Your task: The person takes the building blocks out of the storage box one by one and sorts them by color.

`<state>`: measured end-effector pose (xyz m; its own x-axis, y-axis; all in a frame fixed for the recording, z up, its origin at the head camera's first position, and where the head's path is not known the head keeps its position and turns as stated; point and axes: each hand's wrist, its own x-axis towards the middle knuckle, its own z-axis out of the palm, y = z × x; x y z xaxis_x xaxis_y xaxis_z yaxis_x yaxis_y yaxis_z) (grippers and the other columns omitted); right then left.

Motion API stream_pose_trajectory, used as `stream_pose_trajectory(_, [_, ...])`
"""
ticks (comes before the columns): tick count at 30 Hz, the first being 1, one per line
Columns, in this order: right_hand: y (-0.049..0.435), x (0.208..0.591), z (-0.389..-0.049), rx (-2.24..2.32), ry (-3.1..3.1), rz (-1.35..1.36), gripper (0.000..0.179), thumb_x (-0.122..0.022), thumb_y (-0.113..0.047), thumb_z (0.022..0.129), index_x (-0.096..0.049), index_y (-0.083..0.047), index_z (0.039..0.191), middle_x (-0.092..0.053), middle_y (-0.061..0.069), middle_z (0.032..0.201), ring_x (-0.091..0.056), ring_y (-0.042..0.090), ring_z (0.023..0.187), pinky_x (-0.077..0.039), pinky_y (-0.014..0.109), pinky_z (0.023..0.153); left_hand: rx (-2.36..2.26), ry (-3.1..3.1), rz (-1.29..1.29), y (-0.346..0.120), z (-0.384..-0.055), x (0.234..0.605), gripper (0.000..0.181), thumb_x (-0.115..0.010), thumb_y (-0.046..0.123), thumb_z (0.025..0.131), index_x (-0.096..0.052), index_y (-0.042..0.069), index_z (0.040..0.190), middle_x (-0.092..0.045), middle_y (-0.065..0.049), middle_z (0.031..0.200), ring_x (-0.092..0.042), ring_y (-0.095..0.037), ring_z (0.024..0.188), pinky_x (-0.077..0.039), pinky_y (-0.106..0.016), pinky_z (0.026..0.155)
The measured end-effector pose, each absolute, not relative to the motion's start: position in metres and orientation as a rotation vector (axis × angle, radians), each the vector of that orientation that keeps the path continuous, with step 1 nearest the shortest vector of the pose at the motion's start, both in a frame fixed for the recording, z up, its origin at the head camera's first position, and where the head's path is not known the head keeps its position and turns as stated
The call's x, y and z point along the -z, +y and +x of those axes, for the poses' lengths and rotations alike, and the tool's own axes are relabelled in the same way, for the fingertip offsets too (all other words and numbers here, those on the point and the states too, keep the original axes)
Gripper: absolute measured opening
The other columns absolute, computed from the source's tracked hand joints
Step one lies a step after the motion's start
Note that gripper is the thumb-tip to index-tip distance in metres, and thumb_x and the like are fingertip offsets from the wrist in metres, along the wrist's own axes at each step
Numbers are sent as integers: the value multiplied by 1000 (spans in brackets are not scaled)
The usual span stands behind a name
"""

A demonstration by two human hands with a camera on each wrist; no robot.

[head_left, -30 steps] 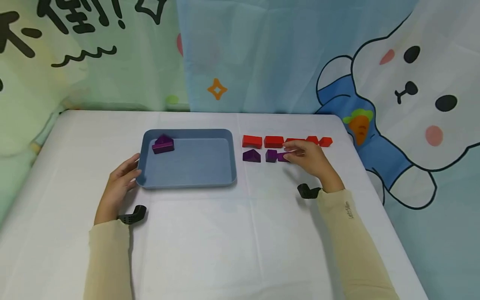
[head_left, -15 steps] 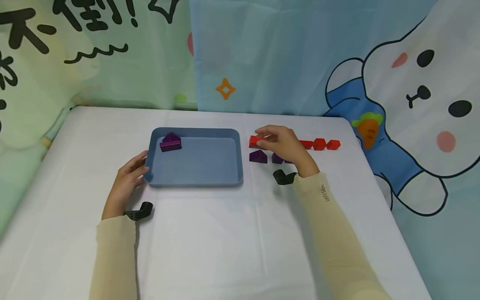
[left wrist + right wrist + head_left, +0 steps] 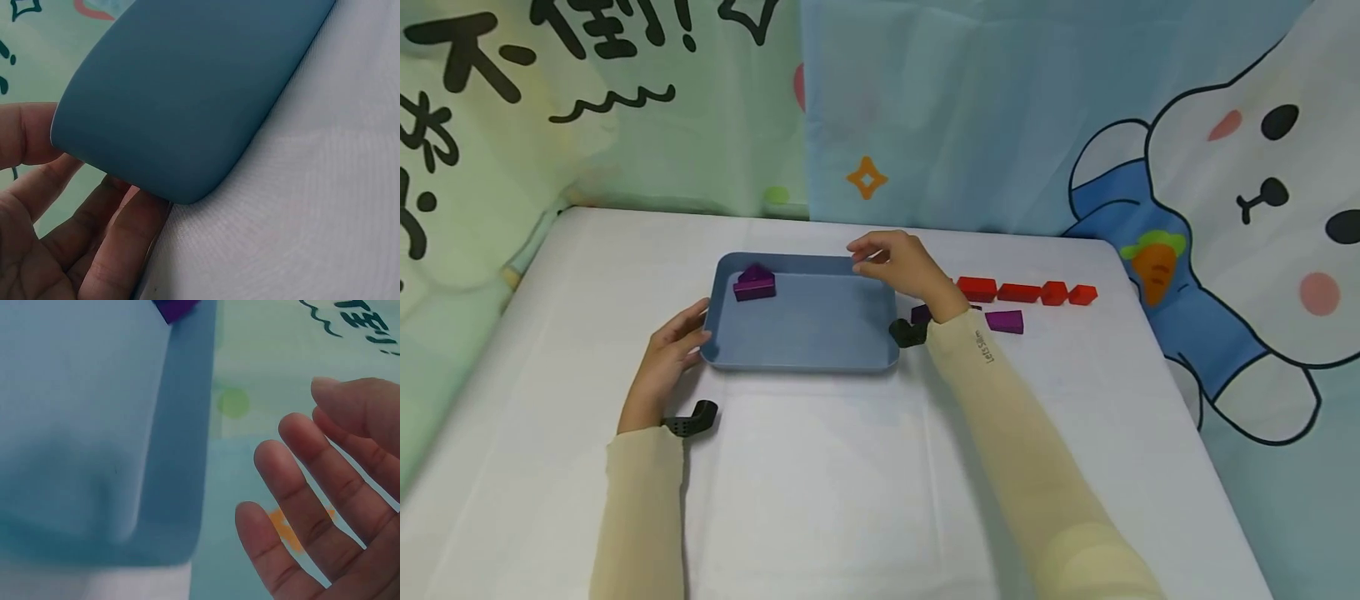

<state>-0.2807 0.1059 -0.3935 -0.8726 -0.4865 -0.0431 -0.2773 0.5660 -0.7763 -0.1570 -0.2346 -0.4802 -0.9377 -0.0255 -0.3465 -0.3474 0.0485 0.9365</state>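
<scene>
A blue-grey tray (image 3: 805,367) lies on the table, holding a purple triangular block (image 3: 756,272) and a purple bar-shaped block (image 3: 754,289) at its far left. My left hand (image 3: 666,354) touches the tray's left end with relaxed fingers; the left wrist view shows the fingers (image 3: 119,244) at its corner. Over the tray's far right corner is my right hand (image 3: 901,262). In the right wrist view its fingers (image 3: 281,469) are loosely bent with nothing between them. Red blocks (image 3: 1018,293) stand in a row right of it, partly hidden by the hand.
Purple blocks (image 3: 1004,322) lie in a second row before the red ones, partly behind the right wrist. A white cloth covers the table (image 3: 820,492). A printed curtain (image 3: 970,117) hangs along its far edge.
My right hand has moved left from the purple blocks, past the red row, to the tray's far right corner. My left hand stays at the tray. The head view has shifted slightly.
</scene>
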Motion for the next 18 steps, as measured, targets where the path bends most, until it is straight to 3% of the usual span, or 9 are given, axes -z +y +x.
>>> stream_pose_trajectory(4, [87,399,-285,1214,2497,-613,35,-72,-2,102,-70,6,136,-73,22,127,-69,37,115,-52,44,105,-1981,2088,-367,-235,-158,480,63,-52,8,111,-33,11,171,-33,-16,175,-36,-33,156,-39,-46,118])
stream_pose_trajectory(9, [66,409,-289,1212,2444,-590,34,-70,-1,103,-71,5,136,-73,22,128,-69,36,118,-52,42,105,-1983,2091,-366,-237,-157,482,62,-53,8,111,-34,9,170,-34,-17,174,-39,-32,153,-45,-29,103])
stream_pose_trajectory(18, [31,427,-290,1159,2440,-605,32,-71,-2,103,-72,4,134,-75,20,127,-68,34,119,-53,39,100,-2009,2087,-356,-237,-158,483,61,-54,7,110,-36,8,169,-37,-18,173,-41,-31,151,-46,-24,98])
